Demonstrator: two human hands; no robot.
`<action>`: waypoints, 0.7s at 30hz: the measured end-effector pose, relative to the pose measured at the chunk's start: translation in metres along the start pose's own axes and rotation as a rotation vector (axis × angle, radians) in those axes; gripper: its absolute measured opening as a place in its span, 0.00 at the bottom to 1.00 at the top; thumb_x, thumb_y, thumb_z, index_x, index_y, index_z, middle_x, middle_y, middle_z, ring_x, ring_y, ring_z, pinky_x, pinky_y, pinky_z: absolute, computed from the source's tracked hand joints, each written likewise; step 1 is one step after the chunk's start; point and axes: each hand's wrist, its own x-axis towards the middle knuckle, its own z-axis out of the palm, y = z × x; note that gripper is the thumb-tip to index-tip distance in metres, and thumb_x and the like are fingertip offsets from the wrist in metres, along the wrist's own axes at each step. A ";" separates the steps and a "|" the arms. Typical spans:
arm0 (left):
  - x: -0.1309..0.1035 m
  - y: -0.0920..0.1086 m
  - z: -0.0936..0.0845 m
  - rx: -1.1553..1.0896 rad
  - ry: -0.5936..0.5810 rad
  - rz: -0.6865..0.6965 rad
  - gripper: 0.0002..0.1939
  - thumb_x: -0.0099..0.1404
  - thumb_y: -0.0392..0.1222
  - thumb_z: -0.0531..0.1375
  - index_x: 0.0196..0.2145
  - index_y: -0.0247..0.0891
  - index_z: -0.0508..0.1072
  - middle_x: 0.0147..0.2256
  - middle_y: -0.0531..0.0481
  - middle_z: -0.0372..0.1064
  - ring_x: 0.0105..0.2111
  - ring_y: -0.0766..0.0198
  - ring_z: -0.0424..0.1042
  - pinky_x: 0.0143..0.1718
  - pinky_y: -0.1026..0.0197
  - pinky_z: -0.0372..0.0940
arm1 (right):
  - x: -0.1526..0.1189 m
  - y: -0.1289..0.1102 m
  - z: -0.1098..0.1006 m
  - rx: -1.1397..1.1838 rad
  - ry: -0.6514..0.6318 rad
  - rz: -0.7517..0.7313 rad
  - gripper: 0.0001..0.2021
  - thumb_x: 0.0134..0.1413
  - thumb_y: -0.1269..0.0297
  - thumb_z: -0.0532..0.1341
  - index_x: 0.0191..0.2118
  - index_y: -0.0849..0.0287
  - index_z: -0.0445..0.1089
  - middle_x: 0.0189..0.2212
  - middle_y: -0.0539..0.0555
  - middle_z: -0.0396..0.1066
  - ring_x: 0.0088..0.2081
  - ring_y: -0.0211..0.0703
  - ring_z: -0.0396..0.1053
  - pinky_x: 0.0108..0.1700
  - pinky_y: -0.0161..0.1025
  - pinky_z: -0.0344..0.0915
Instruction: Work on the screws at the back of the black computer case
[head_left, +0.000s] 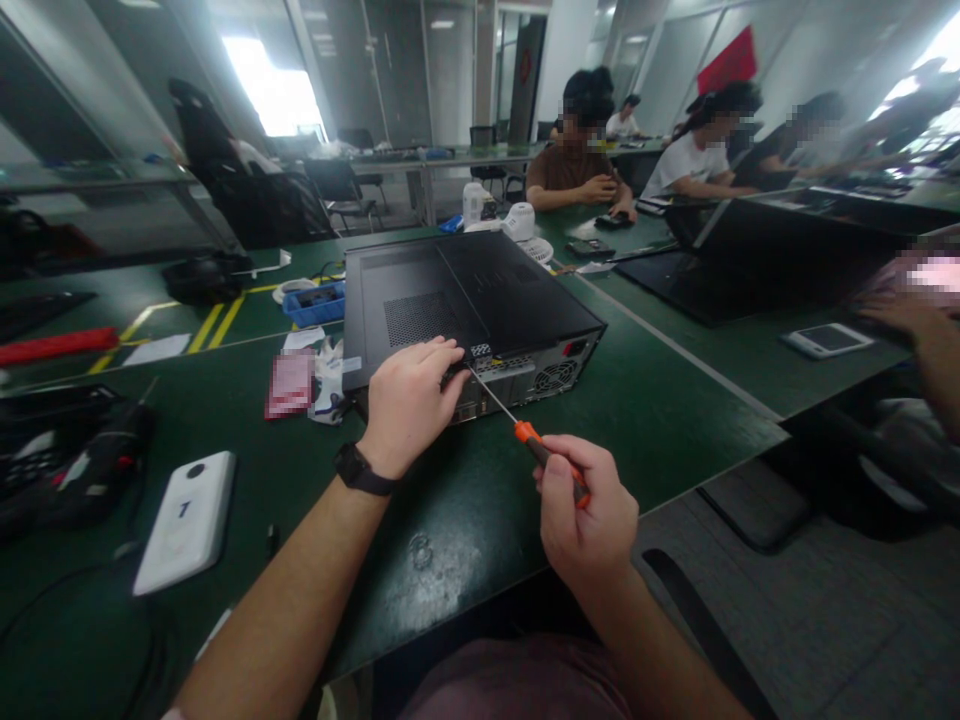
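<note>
A black computer case (517, 290) lies flat on the green table (667, 400), its rear panel with a fan grille towards me. My right hand (589, 500) is wrapped round the orange and grey handle of a screwdriver (527, 433). The shaft points up and left, its tip at the rear edge of the case. My left hand (412, 400) rests on the near left edge of the case beside the tip, fingers together and bent. Whatever its fingertips may hold is hidden.
Left of the case are a blue tray (315, 304), a pink packet (290, 384) and a white power bank (186, 522). To the right lie a phone (831, 340) and a large black open case (795, 250). Several people sit beyond.
</note>
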 end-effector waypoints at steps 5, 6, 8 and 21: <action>0.000 0.001 -0.001 0.017 -0.018 -0.018 0.10 0.68 0.38 0.66 0.47 0.38 0.80 0.51 0.41 0.81 0.54 0.49 0.80 0.57 0.44 0.74 | 0.000 -0.001 0.000 -0.019 0.019 -0.040 0.10 0.62 0.66 0.60 0.48 0.55 0.69 0.36 0.53 0.78 0.32 0.43 0.78 0.35 0.40 0.75; 0.000 0.002 -0.001 0.021 -0.026 -0.025 0.10 0.68 0.39 0.66 0.47 0.38 0.80 0.51 0.41 0.81 0.54 0.49 0.80 0.57 0.45 0.74 | -0.001 -0.001 0.000 -0.029 0.028 -0.032 0.09 0.62 0.66 0.60 0.48 0.55 0.69 0.35 0.52 0.78 0.32 0.43 0.78 0.35 0.40 0.76; 0.000 0.003 -0.002 0.024 -0.041 -0.035 0.10 0.69 0.39 0.65 0.47 0.38 0.80 0.52 0.41 0.81 0.54 0.50 0.80 0.58 0.46 0.73 | -0.002 -0.001 0.000 -0.033 0.027 0.006 0.07 0.65 0.66 0.60 0.48 0.54 0.70 0.34 0.51 0.78 0.31 0.41 0.78 0.35 0.39 0.75; 0.000 0.004 -0.003 0.031 -0.031 -0.022 0.09 0.69 0.39 0.65 0.46 0.37 0.80 0.51 0.41 0.82 0.54 0.50 0.80 0.58 0.46 0.73 | -0.004 0.002 0.001 0.043 -0.001 0.016 0.10 0.67 0.66 0.59 0.52 0.55 0.69 0.36 0.52 0.79 0.31 0.41 0.79 0.33 0.37 0.76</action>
